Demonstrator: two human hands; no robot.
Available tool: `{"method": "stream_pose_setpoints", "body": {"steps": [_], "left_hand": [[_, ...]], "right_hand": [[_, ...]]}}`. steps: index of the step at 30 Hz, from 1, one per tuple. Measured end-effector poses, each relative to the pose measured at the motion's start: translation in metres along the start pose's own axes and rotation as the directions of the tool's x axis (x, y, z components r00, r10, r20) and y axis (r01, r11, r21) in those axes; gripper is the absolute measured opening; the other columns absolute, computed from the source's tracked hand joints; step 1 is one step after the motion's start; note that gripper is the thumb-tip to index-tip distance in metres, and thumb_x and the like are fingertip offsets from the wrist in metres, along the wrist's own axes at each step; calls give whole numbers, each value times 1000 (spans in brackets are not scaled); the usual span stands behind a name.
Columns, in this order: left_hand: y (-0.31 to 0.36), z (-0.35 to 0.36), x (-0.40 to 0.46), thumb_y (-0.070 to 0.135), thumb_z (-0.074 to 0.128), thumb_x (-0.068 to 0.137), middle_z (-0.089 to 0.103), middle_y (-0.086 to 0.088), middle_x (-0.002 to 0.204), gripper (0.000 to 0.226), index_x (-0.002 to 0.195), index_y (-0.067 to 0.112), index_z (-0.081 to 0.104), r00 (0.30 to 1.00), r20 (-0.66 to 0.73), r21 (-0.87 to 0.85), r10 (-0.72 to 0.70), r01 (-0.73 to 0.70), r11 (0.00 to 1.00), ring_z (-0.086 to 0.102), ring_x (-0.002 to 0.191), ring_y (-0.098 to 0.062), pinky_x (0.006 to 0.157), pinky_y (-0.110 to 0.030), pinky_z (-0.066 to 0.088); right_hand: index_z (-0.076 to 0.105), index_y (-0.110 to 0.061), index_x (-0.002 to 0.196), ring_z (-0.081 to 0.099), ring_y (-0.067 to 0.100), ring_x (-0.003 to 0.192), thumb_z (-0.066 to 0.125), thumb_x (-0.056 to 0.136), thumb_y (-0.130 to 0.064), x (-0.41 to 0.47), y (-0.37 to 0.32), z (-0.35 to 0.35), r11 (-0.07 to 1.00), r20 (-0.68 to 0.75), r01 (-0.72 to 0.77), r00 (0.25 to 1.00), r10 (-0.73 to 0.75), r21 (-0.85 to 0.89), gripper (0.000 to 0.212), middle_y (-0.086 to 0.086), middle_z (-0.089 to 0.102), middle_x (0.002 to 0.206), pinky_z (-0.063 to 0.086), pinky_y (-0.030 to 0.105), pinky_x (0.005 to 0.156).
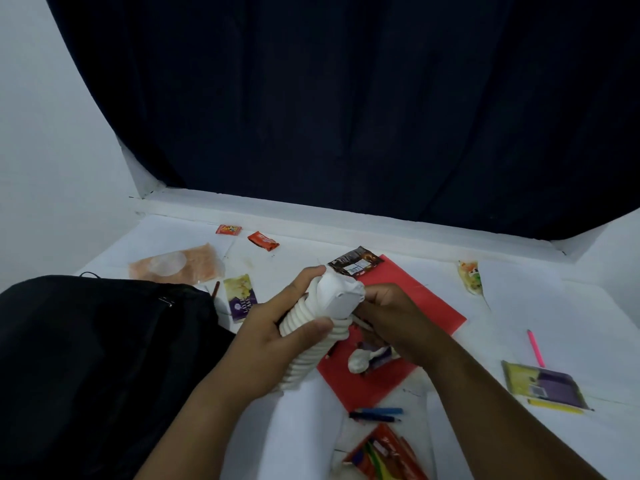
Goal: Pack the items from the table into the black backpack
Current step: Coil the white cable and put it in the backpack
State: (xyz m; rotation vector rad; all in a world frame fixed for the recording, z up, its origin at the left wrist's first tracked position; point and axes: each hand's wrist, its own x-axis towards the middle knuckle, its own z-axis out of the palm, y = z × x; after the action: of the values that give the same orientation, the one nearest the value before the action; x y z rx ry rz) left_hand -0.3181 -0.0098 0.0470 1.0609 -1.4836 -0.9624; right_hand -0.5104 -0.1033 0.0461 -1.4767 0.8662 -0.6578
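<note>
The black backpack lies at the left on the white table, its zip toward me. Above the table's middle, my left hand grips a white power strip with its white cable coiled round it. My right hand holds the strip's right end and the loose cable end. Under my hands lies a red folder. A crumpled white and purple wrapper rests on it.
Snack packets lie scattered: orange ones at the back, a purple cake packet by the backpack, a brown one, a yellow-purple pack at right. A pink pen, blue pens and a red packet lie near me.
</note>
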Motion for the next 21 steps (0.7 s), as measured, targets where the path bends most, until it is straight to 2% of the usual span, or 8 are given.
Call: {"method": "stream_pose_setpoints", "body": {"steps": [3,6,8,10,12,15,18,21], "left_hand": [[9,20,0,24,66,94,68,-4,116,42,135,17,58,1000,-1,-25,19,-19,1000,65,107,-17,88,-23,51],[12,35,-1,37,69,85,72,-4,104,34,118,31,64,993,-117,-92,-16,5,996,69,93,-14,77,-24,56],[13,41,-2,45,68,76,75,-1,96,45,116,26,61,974,-211,-157,-81,48,986,73,82,-16,68,-26,58],[15,42,0,42,69,79,75,-3,91,47,117,19,57,953,-282,-185,-114,63,981,73,75,-20,62,-30,58],[18,41,2,35,68,86,75,-6,88,39,116,15,56,932,-333,-213,-143,73,974,73,71,-24,58,-34,59],[18,41,4,37,70,87,75,-6,84,33,108,16,55,906,-396,-167,-151,90,982,72,68,-23,56,-32,58],[13,42,7,44,71,87,74,-4,85,36,106,18,55,895,-413,-71,-169,153,986,72,69,-20,58,-28,57],[8,40,11,48,64,83,74,3,89,37,111,27,54,909,-371,67,-189,229,971,72,74,-13,61,-22,55]], "right_hand": [[67,11,92,30,11,47,73,87,-37,-9,-2,-16,988,-52,103,993,-110,-116,49,12,39,62,21,27,47],[67,7,78,42,9,48,66,91,-38,-16,-3,-31,951,-40,150,985,-167,-271,47,4,55,58,37,21,49],[71,-4,73,47,10,50,62,88,-51,-23,5,-42,941,-43,114,990,-134,-318,50,-3,61,57,40,22,51],[69,-12,71,49,12,53,64,90,-51,-33,19,-55,911,-29,134,987,-157,-390,44,7,57,58,42,25,52],[66,-11,79,53,15,57,65,94,-36,-42,33,-68,898,-26,148,984,-174,-415,29,15,58,66,45,28,55],[65,-16,95,60,15,57,63,96,-17,-51,41,-79,944,-131,93,981,-141,-315,2,10,64,67,47,23,52],[65,-32,98,64,30,68,62,97,-25,-50,42,-82,925,-230,146,944,-236,-351,8,20,63,80,54,39,54],[66,-41,93,66,28,77,62,96,-27,-52,31,-83,857,-188,196,930,-317,-477,15,7,67,82,57,45,65]]}}
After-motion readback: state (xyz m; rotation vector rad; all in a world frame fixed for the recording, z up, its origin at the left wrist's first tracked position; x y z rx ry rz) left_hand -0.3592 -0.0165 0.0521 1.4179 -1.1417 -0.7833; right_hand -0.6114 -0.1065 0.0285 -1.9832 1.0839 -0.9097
